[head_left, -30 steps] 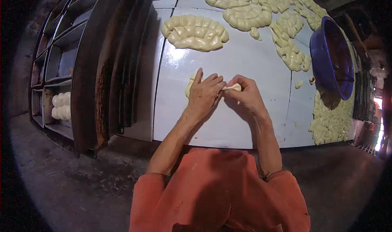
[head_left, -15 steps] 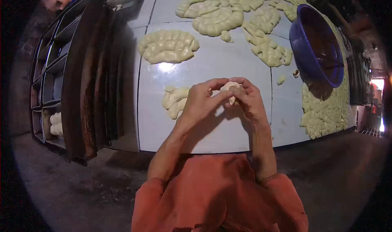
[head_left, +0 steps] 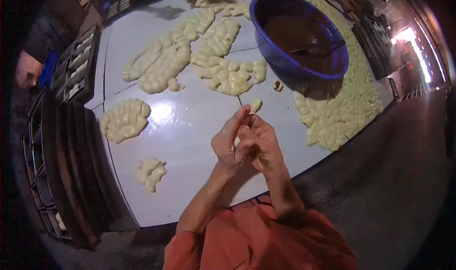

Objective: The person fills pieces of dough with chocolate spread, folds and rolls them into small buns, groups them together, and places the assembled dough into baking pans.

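My left hand (head_left: 229, 144) and my right hand (head_left: 265, 144) are closed together above the near part of the white table, fingers bent inward and thumbs meeting. Between them a pale piece of dough (head_left: 237, 140) shows only as a small sliver; the fingers hide the rest. Just beyond my fingertips a small dough scrap (head_left: 256, 104) lies on the table. A little farther off sits a small scrap with a brown centre (head_left: 278, 85). To the left of my hands lies a loose, irregular lump of dough pieces (head_left: 151, 173).
A purple basin (head_left: 270, 56) of brown filling, with a dark utensil in it, stands far right. Flattened dough pieces (head_left: 332, 122) cover the right edge. Scored dough slabs (head_left: 126, 120) lie left and at the back. Wooden trays (head_left: 71, 165) stack at left. Another person's arm (head_left: 339, 1) shows far right.
The view has turned toward the right. My hands have shifted right over the table, nearer the small dough scrap, and now cover most of the dough that showed between them.
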Motion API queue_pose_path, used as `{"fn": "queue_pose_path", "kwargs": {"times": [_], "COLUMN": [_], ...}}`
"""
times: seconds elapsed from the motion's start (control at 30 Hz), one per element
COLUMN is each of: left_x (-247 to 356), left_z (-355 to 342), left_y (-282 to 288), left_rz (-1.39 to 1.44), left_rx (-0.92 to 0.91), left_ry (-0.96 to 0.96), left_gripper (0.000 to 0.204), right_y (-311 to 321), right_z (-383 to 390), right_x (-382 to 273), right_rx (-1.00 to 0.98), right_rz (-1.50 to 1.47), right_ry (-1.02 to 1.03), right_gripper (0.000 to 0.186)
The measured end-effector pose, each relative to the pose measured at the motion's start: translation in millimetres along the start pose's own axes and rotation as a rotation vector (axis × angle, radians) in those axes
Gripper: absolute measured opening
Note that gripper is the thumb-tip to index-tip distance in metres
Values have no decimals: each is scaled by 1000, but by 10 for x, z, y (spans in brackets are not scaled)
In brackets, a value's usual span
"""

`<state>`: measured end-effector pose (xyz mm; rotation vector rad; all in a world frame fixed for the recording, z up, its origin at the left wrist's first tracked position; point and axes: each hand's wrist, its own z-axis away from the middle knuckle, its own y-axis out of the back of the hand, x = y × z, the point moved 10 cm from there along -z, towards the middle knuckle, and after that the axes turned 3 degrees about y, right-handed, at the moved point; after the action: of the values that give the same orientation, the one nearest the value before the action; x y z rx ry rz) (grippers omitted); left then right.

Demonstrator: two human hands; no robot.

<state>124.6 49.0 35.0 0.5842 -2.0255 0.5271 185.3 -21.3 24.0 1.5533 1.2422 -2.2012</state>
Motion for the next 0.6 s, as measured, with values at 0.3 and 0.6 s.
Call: {"fn": "queue_pose_path", "kwargs": {"times": [0.3,0.6], "left_x": [-679,-445], "left_z": [158,0], "left_y": [-863,-83], "left_rz": [335,-53], "left_rx": [-149,140], "left_ry": [651,875], "left_gripper": [67,41], "right_y": [877,1921], "right_z": [-734,-2192], "right_x": [-1366,-1474], "right_rx": [101,-290], "right_rz": [51,1486], "right_ry": [295,67], "right_gripper": [13,17]}}
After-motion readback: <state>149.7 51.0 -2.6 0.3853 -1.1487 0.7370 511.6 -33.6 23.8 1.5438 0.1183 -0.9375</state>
